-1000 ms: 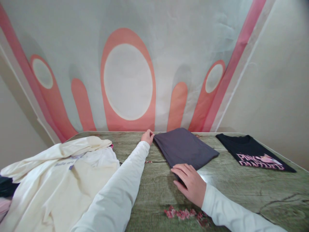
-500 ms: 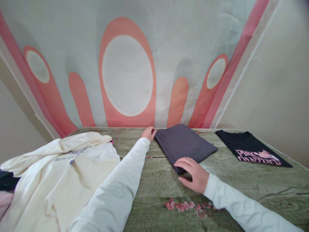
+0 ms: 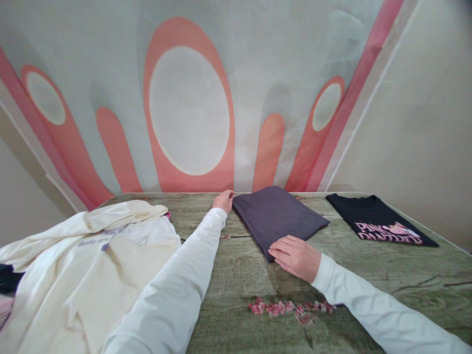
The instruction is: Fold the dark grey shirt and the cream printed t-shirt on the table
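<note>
Folded cloth [image 3: 280, 216], dark gray, lay mid-table toward the back. Left hand [image 3: 223, 201] was at its left corner, right hand [image 3: 295, 255] over its near corner; couldn't tell if either pinched. Step looked like edge-straightening; next move seemed to call for light, even tension. Table [image 3: 228, 285] was wood-patterned with pink flowers [image 3: 273, 308]; wall [image 3: 258, 54] behind had coral shapes [image 3: 270, 152].

The right hand [image 3: 296, 258] has drawn its thumb closer to its fingers.
</note>
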`<state>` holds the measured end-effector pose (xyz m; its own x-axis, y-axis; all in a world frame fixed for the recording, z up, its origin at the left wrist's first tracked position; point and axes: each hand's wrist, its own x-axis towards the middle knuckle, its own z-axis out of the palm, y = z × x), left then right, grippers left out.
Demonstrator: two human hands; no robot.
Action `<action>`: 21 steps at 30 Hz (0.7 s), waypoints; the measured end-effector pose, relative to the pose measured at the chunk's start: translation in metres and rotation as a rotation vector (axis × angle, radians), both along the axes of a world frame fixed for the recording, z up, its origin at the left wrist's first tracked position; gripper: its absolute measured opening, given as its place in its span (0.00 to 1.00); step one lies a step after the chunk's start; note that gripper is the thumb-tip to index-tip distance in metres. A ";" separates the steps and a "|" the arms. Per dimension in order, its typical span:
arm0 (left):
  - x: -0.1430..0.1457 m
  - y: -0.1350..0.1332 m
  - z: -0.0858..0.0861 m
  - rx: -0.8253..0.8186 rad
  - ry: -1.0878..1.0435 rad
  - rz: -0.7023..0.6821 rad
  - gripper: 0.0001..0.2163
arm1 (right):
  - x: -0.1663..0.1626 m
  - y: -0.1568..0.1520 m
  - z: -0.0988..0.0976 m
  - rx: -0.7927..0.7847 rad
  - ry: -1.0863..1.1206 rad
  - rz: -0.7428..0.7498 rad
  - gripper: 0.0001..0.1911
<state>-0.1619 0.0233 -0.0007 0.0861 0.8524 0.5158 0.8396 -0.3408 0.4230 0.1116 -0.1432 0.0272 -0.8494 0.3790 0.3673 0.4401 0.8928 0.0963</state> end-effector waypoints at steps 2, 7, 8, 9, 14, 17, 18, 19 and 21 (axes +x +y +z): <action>0.009 -0.009 0.009 0.057 0.008 -0.007 0.15 | -0.002 -0.002 0.000 0.002 0.001 -0.030 0.11; 0.055 -0.052 0.014 -0.073 0.267 -0.434 0.11 | -0.001 -0.001 -0.007 -0.039 0.039 -0.050 0.11; 0.065 -0.063 0.011 -0.115 0.334 -0.513 0.12 | 0.000 -0.001 -0.009 -0.042 0.056 -0.048 0.11; 0.074 -0.074 0.008 -0.151 0.391 -0.553 0.14 | 0.001 0.000 -0.012 -0.042 0.073 -0.046 0.11; 0.091 -0.115 0.001 -0.217 0.553 -0.522 0.23 | 0.002 0.003 -0.019 -0.036 0.115 -0.043 0.11; 0.082 -0.116 0.003 -0.176 0.588 -0.483 0.24 | 0.001 0.002 -0.018 -0.025 0.117 -0.028 0.10; 0.077 -0.113 0.003 -0.162 0.589 -0.464 0.23 | 0.001 0.002 -0.017 -0.021 0.117 -0.020 0.10; 0.072 -0.108 0.003 -0.153 0.588 -0.438 0.23 | 0.001 0.002 -0.016 -0.015 0.119 -0.011 0.09; 0.061 -0.096 0.000 -0.149 0.583 -0.354 0.22 | 0.000 0.002 -0.015 -0.007 0.125 0.003 0.09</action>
